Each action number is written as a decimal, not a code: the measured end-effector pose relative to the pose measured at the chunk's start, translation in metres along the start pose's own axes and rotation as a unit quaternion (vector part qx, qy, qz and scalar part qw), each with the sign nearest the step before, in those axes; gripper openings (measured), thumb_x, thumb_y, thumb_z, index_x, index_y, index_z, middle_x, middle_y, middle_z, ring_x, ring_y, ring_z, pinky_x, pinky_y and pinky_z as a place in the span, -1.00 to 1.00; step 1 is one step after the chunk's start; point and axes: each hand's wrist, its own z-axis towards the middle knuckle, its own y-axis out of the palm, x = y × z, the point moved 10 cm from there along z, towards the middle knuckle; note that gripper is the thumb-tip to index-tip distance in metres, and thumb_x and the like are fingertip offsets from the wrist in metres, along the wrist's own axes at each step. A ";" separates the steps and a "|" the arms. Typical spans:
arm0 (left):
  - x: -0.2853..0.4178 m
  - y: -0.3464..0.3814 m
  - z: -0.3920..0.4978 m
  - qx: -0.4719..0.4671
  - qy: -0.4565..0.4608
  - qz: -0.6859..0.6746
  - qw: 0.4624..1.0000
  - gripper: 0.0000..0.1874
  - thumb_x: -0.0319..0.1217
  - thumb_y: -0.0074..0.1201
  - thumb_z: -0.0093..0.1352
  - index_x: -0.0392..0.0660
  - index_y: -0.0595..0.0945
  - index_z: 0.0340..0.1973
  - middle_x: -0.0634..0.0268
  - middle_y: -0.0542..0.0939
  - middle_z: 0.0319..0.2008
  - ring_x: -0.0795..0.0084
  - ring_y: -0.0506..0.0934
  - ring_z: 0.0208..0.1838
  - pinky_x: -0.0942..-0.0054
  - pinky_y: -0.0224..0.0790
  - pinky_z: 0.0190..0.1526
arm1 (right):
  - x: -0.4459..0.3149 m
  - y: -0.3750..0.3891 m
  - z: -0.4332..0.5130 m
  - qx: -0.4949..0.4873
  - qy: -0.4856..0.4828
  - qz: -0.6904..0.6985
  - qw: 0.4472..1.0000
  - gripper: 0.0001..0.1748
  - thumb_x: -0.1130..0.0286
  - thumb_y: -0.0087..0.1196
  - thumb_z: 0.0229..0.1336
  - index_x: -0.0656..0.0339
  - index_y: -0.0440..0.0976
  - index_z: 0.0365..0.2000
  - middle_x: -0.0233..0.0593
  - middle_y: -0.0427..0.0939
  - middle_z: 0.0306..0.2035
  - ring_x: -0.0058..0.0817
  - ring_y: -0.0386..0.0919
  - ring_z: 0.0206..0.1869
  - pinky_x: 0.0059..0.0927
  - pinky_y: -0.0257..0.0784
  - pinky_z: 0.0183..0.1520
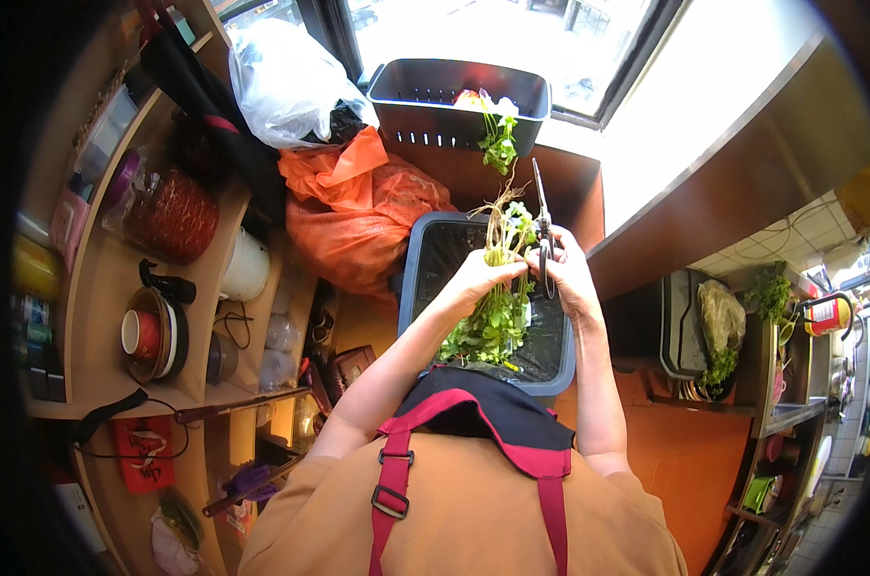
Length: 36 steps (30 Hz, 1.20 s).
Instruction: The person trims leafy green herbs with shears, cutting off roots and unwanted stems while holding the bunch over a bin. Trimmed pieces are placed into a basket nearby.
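A bunch of leafy green herbs (496,324) hangs leaves-down from my left hand (485,276), which grips it by the stems. Its pale brown roots (503,205) stick up past my fingers, away from me. My right hand (570,277) holds scissors (543,216) with dark handles, the blades pointing toward the window. The fingertips of both hands come close together at the stems; whether they touch is unclear. Directly below is a grey-rimmed bin (566,360) lined with a black bag.
A black slotted basket (435,122) stands by the window with herb sprigs (500,140) over its edge. Left of the bin are an orange mesh sack (356,223) and a white plastic bag (291,83). Wooden shelves (183,345) line the left; a bagged vegetable (721,313) lies on the right.
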 end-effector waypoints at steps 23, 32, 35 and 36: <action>-0.009 -0.011 -0.011 -0.021 -0.051 0.048 0.997 -0.81 -0.35 0.15 0.11 -0.19 0.54 -0.45 0.34 0.53 -0.54 0.64 0.38 -0.53 0.65 0.20 -0.42 | 0.002 0.002 -0.016 -0.141 0.113 0.219 0.959 -0.51 0.48 0.10 -0.17 0.27 0.20 -0.16 -0.36 0.28 -0.58 -0.71 0.19 -0.57 -0.68 0.11 -0.53; -0.020 -0.017 -0.014 0.005 -0.064 -0.024 0.998 -0.78 -0.34 0.15 0.12 -0.16 0.51 -0.40 0.45 0.43 -0.58 0.66 0.36 -0.55 0.66 0.20 -0.47 | 0.009 -0.012 -0.014 -0.025 0.019 -0.100 0.994 -0.62 0.49 0.15 -0.16 0.22 0.24 -0.28 -0.30 0.51 -0.46 -0.75 0.33 -0.54 -0.74 0.23 -0.46; -0.020 -0.013 -0.013 0.010 -0.047 -0.049 0.998 -0.83 -0.36 0.15 0.11 -0.17 0.55 -0.44 0.44 0.45 -0.60 0.68 0.36 -0.55 0.67 0.16 -0.48 | 0.018 -0.002 -0.013 -0.004 0.016 -0.062 0.998 -0.61 0.44 0.17 -0.14 0.23 0.26 -0.27 -0.36 0.49 -0.49 -0.74 0.34 -0.54 -0.73 0.25 -0.47; -0.019 -0.011 -0.013 0.007 -0.043 -0.047 0.998 -0.85 -0.38 0.15 0.11 -0.17 0.55 -0.46 0.44 0.47 -0.60 0.68 0.36 -0.55 0.68 0.16 -0.49 | 0.020 0.000 -0.012 -0.001 0.020 -0.052 0.998 -0.60 0.44 0.18 -0.15 0.23 0.26 -0.26 -0.40 0.45 -0.52 -0.73 0.35 -0.54 -0.73 0.26 -0.46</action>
